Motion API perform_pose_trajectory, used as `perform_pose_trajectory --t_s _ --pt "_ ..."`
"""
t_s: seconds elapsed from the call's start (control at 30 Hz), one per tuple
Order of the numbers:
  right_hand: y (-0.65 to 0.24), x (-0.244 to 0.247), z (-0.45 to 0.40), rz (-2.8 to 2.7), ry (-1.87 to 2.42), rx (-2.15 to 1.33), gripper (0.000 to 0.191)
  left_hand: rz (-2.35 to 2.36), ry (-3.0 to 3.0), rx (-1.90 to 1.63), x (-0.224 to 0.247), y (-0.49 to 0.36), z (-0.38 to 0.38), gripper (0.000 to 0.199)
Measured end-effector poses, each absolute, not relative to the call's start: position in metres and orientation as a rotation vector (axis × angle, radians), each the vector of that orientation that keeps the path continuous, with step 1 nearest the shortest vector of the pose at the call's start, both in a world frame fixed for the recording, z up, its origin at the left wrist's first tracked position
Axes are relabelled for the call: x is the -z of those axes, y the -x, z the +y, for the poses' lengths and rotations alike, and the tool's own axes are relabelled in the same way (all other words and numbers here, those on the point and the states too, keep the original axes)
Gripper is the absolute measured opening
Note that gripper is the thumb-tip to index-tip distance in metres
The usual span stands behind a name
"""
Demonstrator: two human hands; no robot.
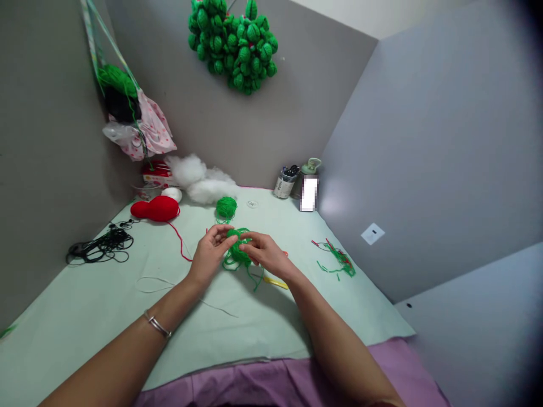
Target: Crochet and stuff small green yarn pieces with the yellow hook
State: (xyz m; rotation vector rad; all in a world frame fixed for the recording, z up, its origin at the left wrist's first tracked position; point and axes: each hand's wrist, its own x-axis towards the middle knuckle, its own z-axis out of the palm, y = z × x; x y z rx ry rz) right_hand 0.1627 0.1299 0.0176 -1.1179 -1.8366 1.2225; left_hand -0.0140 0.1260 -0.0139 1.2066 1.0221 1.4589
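Above the middle of the table, my left hand pinches a small green crocheted piece between thumb and fingers. My right hand is closed at the right side of it, with its fingertips on the green yarn. Loops and loose ends of this yarn hang below both hands. Just behind them lies a ball of green yarn. A yellow-handled crochet hook rests on the table under my right forearm.
Left on the table are a red stuffed shape, black cords and white stuffing. A pen cup and bottle stand at the back. Yarn scraps lie right. Green crocheted pieces hang on the wall.
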Motion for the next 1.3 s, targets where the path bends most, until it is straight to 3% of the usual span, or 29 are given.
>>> perform_pose_trajectory --t_s 0.27,0.47,0.67,0.8,1.03,1.3 --pt "-0.178 -0.018 0.134 -1.634 1.036 -1.058 0.038 1.03 -1.169 -1.363 0.029 0.014 0.135 0.038" --pt "-0.169 -0.02 0.127 -1.435 0.859 -1.338 0.033 1.029 -1.282 -1.229 0.032 0.01 0.131 0.033" --pt "-0.168 0.001 0.133 -1.861 1.181 -0.957 0.019 1.032 -1.34 -1.303 0.029 0.011 0.128 0.034" --pt "-0.168 0.009 0.138 -1.896 1.248 -0.894 0.03 1.019 -1.391 -1.29 0.032 0.009 0.127 0.03" --pt "-0.171 0.006 0.141 -1.985 1.3 -0.948 0.03 1.002 -1.416 -1.175 0.04 0.009 0.129 0.027" --pt "-0.147 0.01 0.13 -1.967 1.29 -0.879 0.022 1.162 -1.469 -1.321 0.034 0.011 0.131 0.014"
